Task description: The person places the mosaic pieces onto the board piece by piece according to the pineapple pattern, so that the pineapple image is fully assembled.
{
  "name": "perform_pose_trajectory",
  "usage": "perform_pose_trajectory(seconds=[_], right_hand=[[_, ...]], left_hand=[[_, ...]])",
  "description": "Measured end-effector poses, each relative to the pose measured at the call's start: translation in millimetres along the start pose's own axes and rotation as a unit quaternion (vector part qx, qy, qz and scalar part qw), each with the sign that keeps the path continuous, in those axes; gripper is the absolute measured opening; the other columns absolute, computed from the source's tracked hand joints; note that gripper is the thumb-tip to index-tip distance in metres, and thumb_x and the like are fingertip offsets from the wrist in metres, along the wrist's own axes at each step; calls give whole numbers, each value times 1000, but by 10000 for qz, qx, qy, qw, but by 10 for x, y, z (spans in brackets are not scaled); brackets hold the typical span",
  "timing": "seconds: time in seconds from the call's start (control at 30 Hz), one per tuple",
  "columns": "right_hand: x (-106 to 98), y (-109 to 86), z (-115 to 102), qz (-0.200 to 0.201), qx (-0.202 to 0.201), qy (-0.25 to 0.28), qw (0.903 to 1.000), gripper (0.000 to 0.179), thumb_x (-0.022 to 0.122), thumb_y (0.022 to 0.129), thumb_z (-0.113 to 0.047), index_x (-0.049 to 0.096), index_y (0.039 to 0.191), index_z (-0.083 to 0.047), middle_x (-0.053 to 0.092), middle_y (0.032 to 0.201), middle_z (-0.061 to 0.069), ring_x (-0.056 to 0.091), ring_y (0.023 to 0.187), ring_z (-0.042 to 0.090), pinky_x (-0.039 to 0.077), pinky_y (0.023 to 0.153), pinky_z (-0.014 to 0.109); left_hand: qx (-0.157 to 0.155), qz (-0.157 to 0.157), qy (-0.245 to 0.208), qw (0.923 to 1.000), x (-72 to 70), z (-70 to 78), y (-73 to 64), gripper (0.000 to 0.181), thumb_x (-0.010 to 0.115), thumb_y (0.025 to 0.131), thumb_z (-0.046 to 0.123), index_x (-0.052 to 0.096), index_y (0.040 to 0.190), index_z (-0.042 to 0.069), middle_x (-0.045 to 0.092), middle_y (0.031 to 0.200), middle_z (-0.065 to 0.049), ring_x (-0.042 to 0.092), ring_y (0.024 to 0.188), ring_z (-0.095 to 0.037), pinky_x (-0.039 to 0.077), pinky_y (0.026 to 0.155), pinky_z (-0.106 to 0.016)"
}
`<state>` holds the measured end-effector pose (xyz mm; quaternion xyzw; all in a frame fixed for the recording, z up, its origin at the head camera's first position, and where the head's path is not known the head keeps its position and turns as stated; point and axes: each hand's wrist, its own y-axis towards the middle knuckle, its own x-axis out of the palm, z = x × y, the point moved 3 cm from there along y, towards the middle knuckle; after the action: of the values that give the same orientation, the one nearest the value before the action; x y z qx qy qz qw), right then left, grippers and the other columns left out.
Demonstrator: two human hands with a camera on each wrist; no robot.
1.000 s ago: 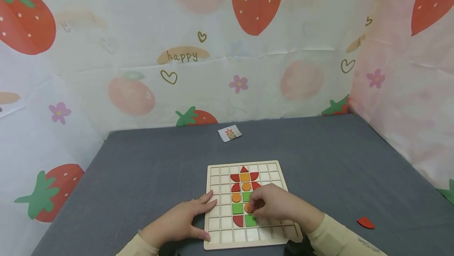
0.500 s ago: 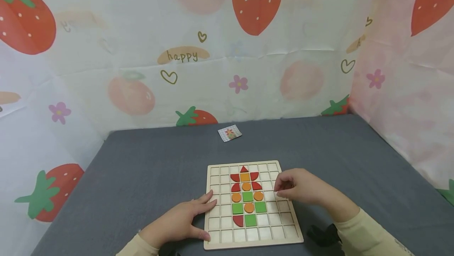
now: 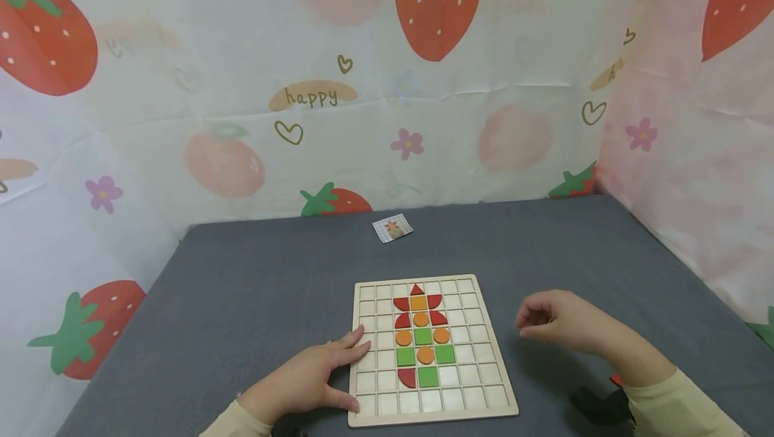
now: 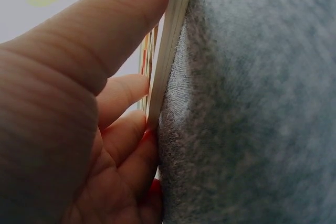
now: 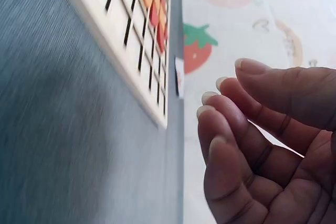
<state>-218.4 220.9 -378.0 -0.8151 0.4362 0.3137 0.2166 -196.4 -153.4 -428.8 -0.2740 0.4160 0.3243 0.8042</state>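
Note:
A pale wooden grid board lies on the table, with flat red, orange and green pieces set in its squares. Several orange discs, among them the lower one, sit among green squares such as the bottom one. My left hand rests at the board's left edge, fingers extended over the rim and thumb at the near corner. In the left wrist view the thumb touches the board's side. To the right of the board, my right hand is raised above the cloth, fingers loosely curled and holding nothing.
A red piece on the table is mostly hidden by my right forearm. A small picture card lies behind the board, near the back edge. Strawberry-print curtains enclose the grey table at the back and sides.
My right hand has lifted off the board and moved right, uncovering an orange disc and a green square. Its forearm now covers most of the loose red piece. My left hand has stayed put.

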Motion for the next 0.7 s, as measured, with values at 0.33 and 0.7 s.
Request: perform_pose_trajectory(seconds=[0.33, 0.7], right_hand=[[-127, -275, 359, 145, 117, 20, 9998, 12, 68, 82, -19, 63, 84, -9, 63, 79, -3, 52, 67, 1, 46, 58, 23], [-218, -532, 664, -213, 370, 357, 9984, 17, 64, 85, -18, 60, 91, -2, 64, 87, 2, 55, 73, -1, 46, 60, 24]], left_hand=[[-50, -3, 4, 10000, -6, 10, -8, 88, 67, 67, 60, 37, 141, 23, 23, 150, 0, 35, 130, -29, 33, 100, -46], [-10, 78, 111, 9999, -7, 11, -13, 88, 67, 67, 60, 37, 141, 22, 24, 150, -1, 36, 129, -30, 34, 100, -46]])
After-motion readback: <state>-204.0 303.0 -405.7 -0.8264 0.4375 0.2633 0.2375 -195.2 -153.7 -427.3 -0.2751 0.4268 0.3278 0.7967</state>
